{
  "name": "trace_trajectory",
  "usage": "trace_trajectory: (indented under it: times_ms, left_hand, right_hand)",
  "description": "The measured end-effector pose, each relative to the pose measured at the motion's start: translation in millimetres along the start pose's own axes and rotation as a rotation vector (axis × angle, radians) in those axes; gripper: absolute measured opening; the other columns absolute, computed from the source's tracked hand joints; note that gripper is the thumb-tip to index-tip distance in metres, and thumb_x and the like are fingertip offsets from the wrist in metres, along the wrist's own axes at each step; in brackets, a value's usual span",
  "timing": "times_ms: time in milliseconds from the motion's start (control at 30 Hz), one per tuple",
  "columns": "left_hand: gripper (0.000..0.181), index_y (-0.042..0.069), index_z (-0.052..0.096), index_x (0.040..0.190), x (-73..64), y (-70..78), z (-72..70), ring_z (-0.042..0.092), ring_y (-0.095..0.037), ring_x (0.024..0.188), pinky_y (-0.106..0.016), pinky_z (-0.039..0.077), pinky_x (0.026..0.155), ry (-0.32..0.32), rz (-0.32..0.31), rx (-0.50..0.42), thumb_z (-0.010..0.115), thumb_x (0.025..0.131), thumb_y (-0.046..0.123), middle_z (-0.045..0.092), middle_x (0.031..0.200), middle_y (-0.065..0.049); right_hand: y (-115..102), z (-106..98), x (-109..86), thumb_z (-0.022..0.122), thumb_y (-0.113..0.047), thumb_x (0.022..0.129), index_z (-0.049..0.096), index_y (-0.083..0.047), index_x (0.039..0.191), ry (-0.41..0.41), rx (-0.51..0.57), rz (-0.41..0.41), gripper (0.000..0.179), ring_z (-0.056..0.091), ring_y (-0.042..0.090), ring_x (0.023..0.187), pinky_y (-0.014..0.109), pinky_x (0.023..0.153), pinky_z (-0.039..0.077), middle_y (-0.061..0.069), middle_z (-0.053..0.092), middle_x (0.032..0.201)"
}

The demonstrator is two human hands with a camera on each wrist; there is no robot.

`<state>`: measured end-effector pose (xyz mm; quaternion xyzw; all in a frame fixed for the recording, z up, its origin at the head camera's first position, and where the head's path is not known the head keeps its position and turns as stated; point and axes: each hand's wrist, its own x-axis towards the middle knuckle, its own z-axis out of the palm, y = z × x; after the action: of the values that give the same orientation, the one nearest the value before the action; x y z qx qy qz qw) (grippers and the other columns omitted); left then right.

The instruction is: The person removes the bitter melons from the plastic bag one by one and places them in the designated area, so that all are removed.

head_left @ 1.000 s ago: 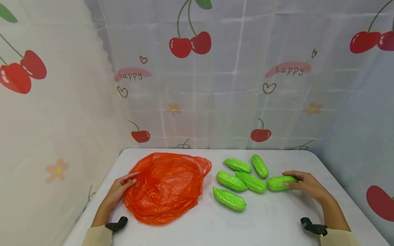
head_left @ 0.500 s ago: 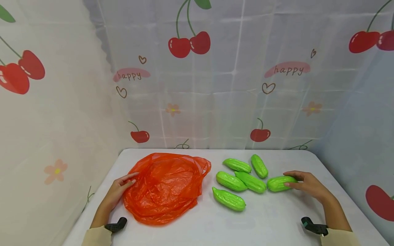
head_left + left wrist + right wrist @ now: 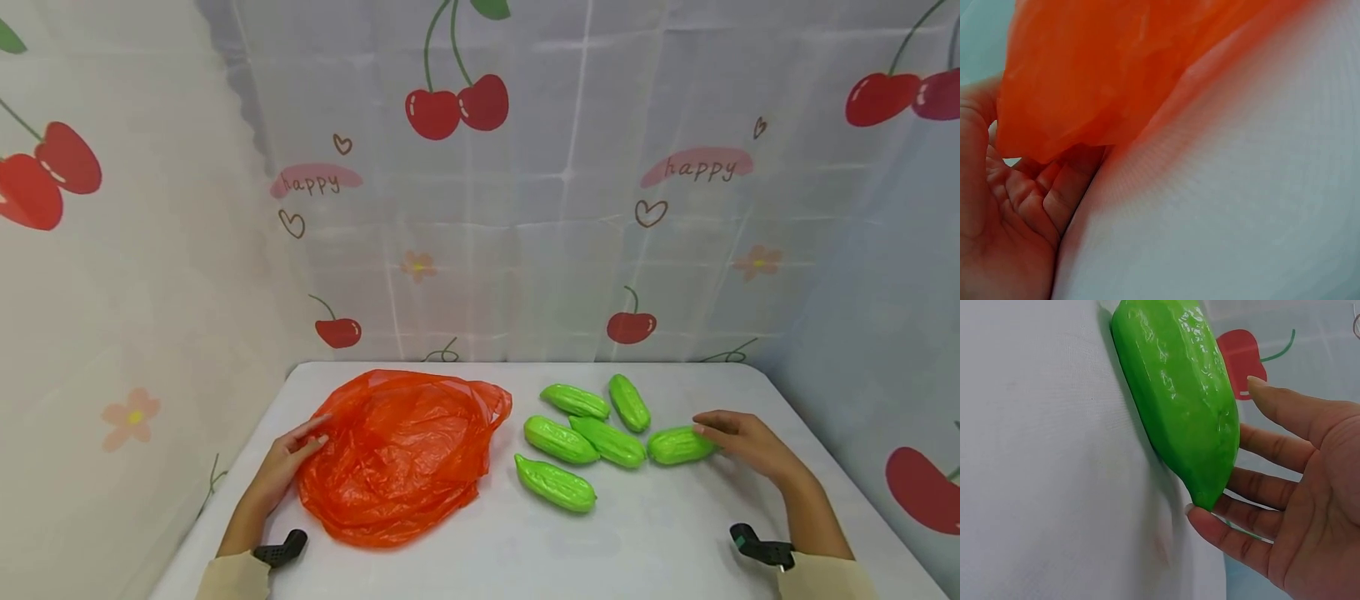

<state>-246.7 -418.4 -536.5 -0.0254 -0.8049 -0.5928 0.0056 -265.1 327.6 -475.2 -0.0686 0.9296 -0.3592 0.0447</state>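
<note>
My right hand [image 3: 746, 443] is at the near right end of a glossy green ridged vegetable, shaped like a bitter melon [image 3: 678, 447]. In the right wrist view the thumb stands away from this melon [image 3: 1179, 394], and the loosely bent fingers [image 3: 1266, 487] lie behind and below its pointed tip. A crumpled red plastic bag [image 3: 405, 458] lies on the left half of the table. My left hand [image 3: 281, 467] rests at its left edge, thumb and fingers touching the film. Part of those fingers is hidden behind the bag [image 3: 1085, 75] in the left wrist view.
Several more green melons lie grouped between the bag and my right hand, the nearest melon [image 3: 557, 483] apart from the others. They lie on a white table [image 3: 525, 558]. A curtain [image 3: 525, 275] with cherry prints stands behind it.
My right hand has loosened from the green melon, its thumb drawn off and the fingers back toward the near end. Left hand and bag stay put; the view shifts slightly.
</note>
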Motion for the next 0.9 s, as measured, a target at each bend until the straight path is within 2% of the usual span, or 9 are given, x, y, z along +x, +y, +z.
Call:
trace_trajectory:
  times_ms: [100, 167, 300, 433, 500, 600, 667, 800, 900]
  left_hand:
    - [0.062, 0.024, 0.031, 0.161, 1.3, -0.2, -1.0, 0.025, -0.028, 0.151, -0.028, 0.039, 0.111, 0.01, -0.003, 0.0, 0.054, 0.105, 0.038, 0.022, 0.167, -0.009]
    - [0.063, 0.03, 0.02, 0.163, 1.6, 0.5, -1.6, 0.012, -0.032, 0.154, -0.046, 0.024, 0.12, 0.019, -0.004, 0.0, 0.047, 0.108, 0.041, 0.012, 0.17, -0.004]
    - [0.062, 0.029, 0.01, 0.164, 1.5, 2.1, -1.5, -0.001, -0.037, 0.155, -0.07, 0.004, 0.117, 0.033, -0.013, 0.015, 0.031, 0.11, 0.048, 0.002, 0.171, -0.003]
    - [0.066, 0.018, 0.016, 0.164, 3.2, 3.9, 0.2, 0.008, -0.039, 0.154, -0.063, 0.012, 0.12, 0.047, -0.027, 0.025, 0.022, 0.109, 0.053, 0.009, 0.17, -0.011]
    - [0.067, 0.017, 0.021, 0.163, 4.8, 3.8, -1.1, 0.017, -0.038, 0.152, -0.047, 0.025, 0.121, 0.068, -0.038, 0.037, 0.021, 0.108, 0.055, 0.015, 0.169, -0.013]
    - [0.067, 0.017, 0.028, 0.162, 5.9, 2.7, -5.4, 0.034, -0.037, 0.145, -0.022, 0.039, 0.106, 0.118, -0.052, 0.063, 0.022, 0.108, 0.056, 0.029, 0.163, -0.018]
    - [0.066, 0.018, 0.029, 0.161, 4.9, 2.8, -9.1, 0.044, -0.031, 0.136, -0.012, 0.042, 0.092, 0.146, -0.071, 0.083, 0.023, 0.108, 0.056, 0.037, 0.158, -0.022]
    - [0.062, 0.014, 0.035, 0.159, -1.6, 15.1, -14.5, 0.058, -0.008, 0.109, -0.015, 0.051, 0.08, 0.208, -0.077, 0.112, 0.031, 0.109, 0.051, 0.05, 0.145, -0.027]
    - [0.056, 0.009, 0.041, 0.155, 1.8, 23.0, -18.1, 0.062, -0.002, 0.091, -0.024, 0.058, 0.073, 0.269, -0.046, 0.1, 0.038, 0.11, 0.041, 0.064, 0.13, -0.018]
  right_hand:
    - [-2.5, 0.4, -1.1, 0.057, -0.034, 0.105, 0.059, 0.011, 0.132, 0.004, -0.019, -0.016, 0.052, 0.059, 0.045, 0.117, 0.04, 0.079, 0.056, 0.031, 0.061, 0.131]
    - [-4.3, -0.5, -2.3, 0.056, -0.032, 0.105, 0.059, 0.012, 0.131, 0.0, -0.023, -0.026, 0.051, 0.06, 0.045, 0.115, 0.039, 0.077, 0.056, 0.031, 0.061, 0.129]
    - [-9.7, -5.2, -6.4, 0.056, -0.032, 0.105, 0.058, 0.013, 0.131, -0.008, -0.044, -0.027, 0.052, 0.058, 0.048, 0.117, 0.049, 0.084, 0.056, 0.032, 0.061, 0.129]
    - [-17.0, -13.4, -11.0, 0.054, -0.036, 0.105, 0.058, 0.012, 0.132, -0.002, -0.087, -0.03, 0.055, 0.052, 0.055, 0.12, 0.064, 0.09, 0.051, 0.034, 0.058, 0.131]
    - [-20.2, -17.1, -13.5, 0.054, -0.037, 0.105, 0.058, 0.012, 0.132, 0.007, -0.097, -0.044, 0.056, 0.051, 0.056, 0.121, 0.067, 0.09, 0.049, 0.035, 0.057, 0.133]
    - [-24.2, -20.7, -18.0, 0.054, -0.035, 0.106, 0.057, 0.011, 0.134, 0.021, -0.082, -0.077, 0.054, 0.049, 0.056, 0.123, 0.068, 0.09, 0.048, 0.035, 0.055, 0.136]
    - [-27.2, -22.6, -20.3, 0.055, -0.033, 0.106, 0.057, 0.01, 0.136, 0.026, -0.064, -0.104, 0.052, 0.048, 0.055, 0.125, 0.068, 0.09, 0.047, 0.034, 0.054, 0.138]
    - [-37.9, -25.4, -20.2, 0.056, -0.033, 0.105, 0.058, 0.006, 0.137, 0.046, -0.041, -0.144, 0.05, 0.047, 0.052, 0.127, 0.069, 0.091, 0.045, 0.032, 0.053, 0.14]
    - [-48.1, -26.7, -18.4, 0.056, -0.035, 0.105, 0.057, 0.004, 0.139, 0.081, -0.032, -0.154, 0.052, 0.045, 0.051, 0.128, 0.072, 0.092, 0.044, 0.03, 0.054, 0.14]
